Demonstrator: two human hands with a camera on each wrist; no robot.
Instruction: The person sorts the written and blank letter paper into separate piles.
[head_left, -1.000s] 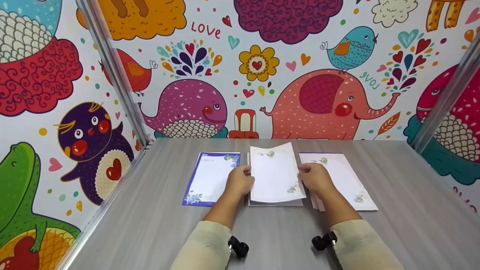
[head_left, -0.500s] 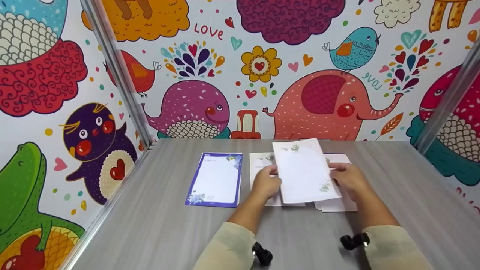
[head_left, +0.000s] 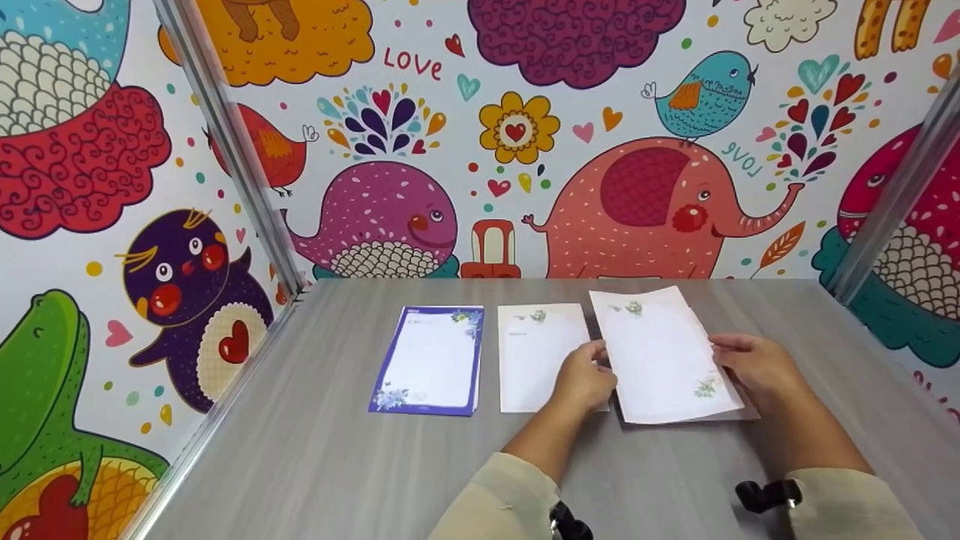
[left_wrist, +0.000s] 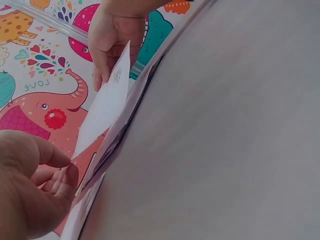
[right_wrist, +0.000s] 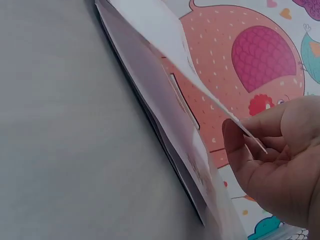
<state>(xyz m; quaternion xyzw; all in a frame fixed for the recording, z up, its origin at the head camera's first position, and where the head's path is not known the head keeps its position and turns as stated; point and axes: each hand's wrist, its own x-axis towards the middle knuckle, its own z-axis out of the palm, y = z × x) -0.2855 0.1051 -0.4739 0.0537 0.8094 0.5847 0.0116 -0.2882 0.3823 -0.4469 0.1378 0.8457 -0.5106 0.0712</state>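
Observation:
A pale sheet of paper (head_left: 664,360) with green floral sprigs is held by its two sides, above the right-hand paper stack (head_left: 742,409). My left hand (head_left: 587,379) pinches its left edge; in the left wrist view the thumb and fingers meet at the sheet's corner. On the other side my right hand (head_left: 761,367) pinches the right edge, the sheet passing between thumb and fingers (right_wrist: 235,135) in the right wrist view. There the raised sheet (right_wrist: 160,30) stands apart from the stack (right_wrist: 150,95) below. Most of that stack is hidden in the head view.
A similar floral stack (head_left: 540,367) lies in the middle, partly behind my left hand. Left of it rests a purple-bordered sheet (head_left: 435,360) with blue flowers, on other paper. The grey table (head_left: 315,450) ends at a cartoon-printed wall (head_left: 510,187).
Both hands have carried the sheet rightward from above the middle stack to above the right one. The middle stack's top sheet has come into view; the purple-bordered sheet stays in place.

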